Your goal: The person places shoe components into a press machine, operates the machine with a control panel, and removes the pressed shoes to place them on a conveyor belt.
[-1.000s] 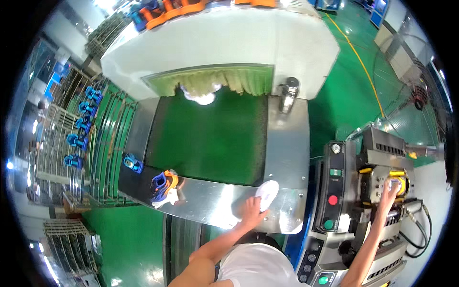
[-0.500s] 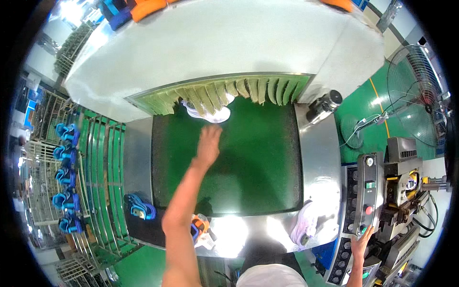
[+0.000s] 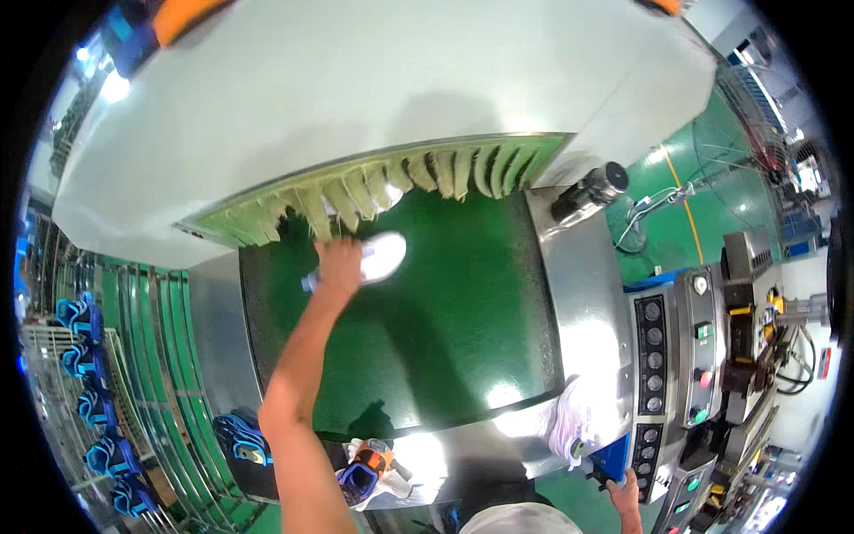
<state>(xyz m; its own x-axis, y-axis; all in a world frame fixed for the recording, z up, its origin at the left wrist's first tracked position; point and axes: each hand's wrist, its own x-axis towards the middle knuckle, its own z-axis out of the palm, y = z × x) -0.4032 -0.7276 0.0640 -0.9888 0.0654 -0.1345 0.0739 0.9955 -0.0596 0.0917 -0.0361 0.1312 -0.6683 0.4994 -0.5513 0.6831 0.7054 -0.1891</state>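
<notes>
On the green conveyor belt (image 3: 427, 320), my left hand (image 3: 339, 265) is closed around a white and lavender shoe (image 3: 386, 255). The shoe lies just in front of the green fabric strip curtain (image 3: 356, 191), its pale toe pointing right. Behind the strips a patch of another pale shoe (image 3: 391, 193) shows, mostly covered. At the lower right, my right hand (image 3: 625, 492) is beside a blue panel (image 3: 611, 458), its thumb and fingers apart and nothing visible in them.
Lavender shoe pieces (image 3: 564, 423), an orange and blue shoe (image 3: 365, 470) and a blue shoe (image 3: 245, 440) lie along the near metal ledge. A flask (image 3: 591, 192) stands right of the belt. Control boxes (image 3: 698, 347) are at right; a shoe rack (image 3: 93, 400) is at left.
My left hand has come down onto the belt shoe and gripped it, drawing it clear of the strips. My right hand has left the control box buttons and moved down and left.
</notes>
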